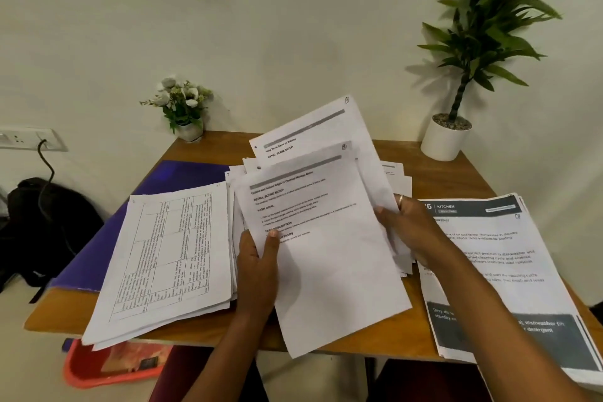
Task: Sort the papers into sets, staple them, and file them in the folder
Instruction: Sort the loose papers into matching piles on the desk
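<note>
The wooden worktop [435, 178] carries a purple folder [182, 177] at its left, a tabled stack [169, 258] overlapping it, and a dark-headed stack [509, 274] at right. Between them, the left hand [257, 268] pinches a raised sheet [323, 254]; the right hand [411, 232] grips fanned papers [313, 130] behind.

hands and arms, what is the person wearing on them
No gloves or watch on the left hand or right hand. The left arm and right arm are bare, no sleeves in view. One right hand finger wears a pale metal ring.
</note>
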Demonstrator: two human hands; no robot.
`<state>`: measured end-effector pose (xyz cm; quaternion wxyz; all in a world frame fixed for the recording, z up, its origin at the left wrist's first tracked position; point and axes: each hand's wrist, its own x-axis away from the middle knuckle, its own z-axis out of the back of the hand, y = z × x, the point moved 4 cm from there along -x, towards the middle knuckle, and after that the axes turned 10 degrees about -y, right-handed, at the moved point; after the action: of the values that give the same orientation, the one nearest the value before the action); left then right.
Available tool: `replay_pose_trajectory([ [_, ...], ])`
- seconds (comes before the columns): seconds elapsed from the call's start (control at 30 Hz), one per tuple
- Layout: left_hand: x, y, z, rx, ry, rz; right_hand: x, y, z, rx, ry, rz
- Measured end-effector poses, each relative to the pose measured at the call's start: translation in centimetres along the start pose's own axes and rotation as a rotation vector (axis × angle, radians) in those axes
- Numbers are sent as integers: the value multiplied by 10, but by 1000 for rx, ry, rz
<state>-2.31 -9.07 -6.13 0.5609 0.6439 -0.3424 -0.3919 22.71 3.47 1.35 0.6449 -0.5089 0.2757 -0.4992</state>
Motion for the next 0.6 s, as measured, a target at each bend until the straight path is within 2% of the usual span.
replay_pose_trajectory([
  [0.17, -1, 4, -2, 39, 2, 12, 37, 16, 2, -173, -70, 7],
  [0.33, 2, 8, -4, 35, -22, 11, 55, 28, -11, -170, -117, -75],
  [0.47, 3, 7, -6, 7, 6, 14, 61, 32, -20, -130, -243, -133],
  [0.6, 3, 10, -5, -17, 15, 9, 66, 26, -21, -192, -313, -151],
])
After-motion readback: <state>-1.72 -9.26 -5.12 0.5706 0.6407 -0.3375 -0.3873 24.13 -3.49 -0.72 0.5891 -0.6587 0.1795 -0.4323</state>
